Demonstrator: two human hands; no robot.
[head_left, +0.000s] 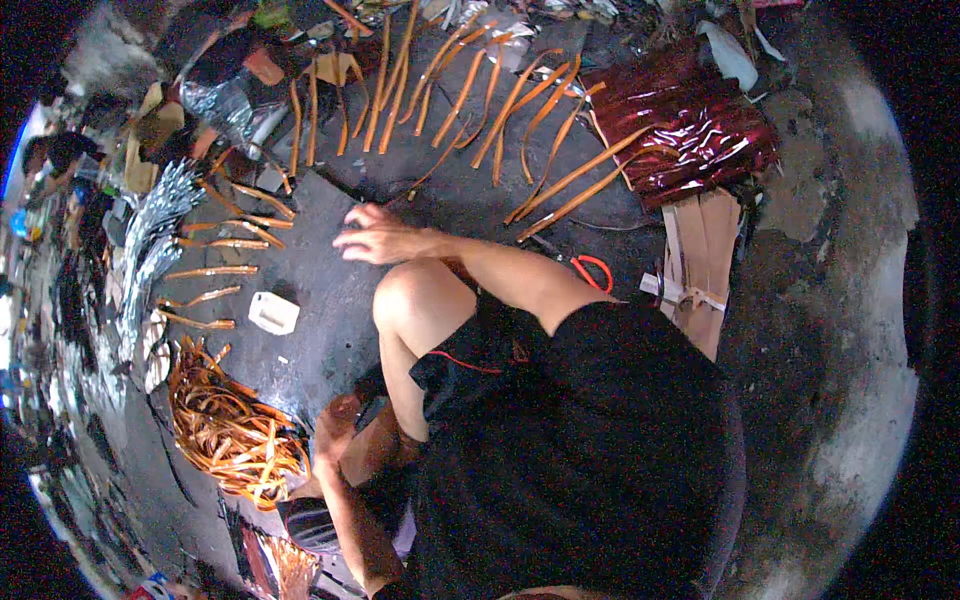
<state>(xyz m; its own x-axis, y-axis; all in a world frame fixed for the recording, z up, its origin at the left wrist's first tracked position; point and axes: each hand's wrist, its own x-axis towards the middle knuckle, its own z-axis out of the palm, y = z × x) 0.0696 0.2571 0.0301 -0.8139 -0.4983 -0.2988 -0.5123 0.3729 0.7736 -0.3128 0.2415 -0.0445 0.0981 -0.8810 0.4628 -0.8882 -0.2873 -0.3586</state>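
- I see my right hand (372,238) spread open, flat on the rough dark floor (330,300); thin orange strips (470,90) lie beyond
- my left hand (335,425) rests beside a glossy coiled strip bundle (230,430); its grip I cannot tell

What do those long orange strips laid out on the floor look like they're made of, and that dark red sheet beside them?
The orange strips look like thin, flexible ribbon, perhaps plastic or coated film: they curl and catch light glossily. The dark red sheet appears to be metallic foil or shiny film, going by its crinkles and bright reflections. Neither can be told for certain.
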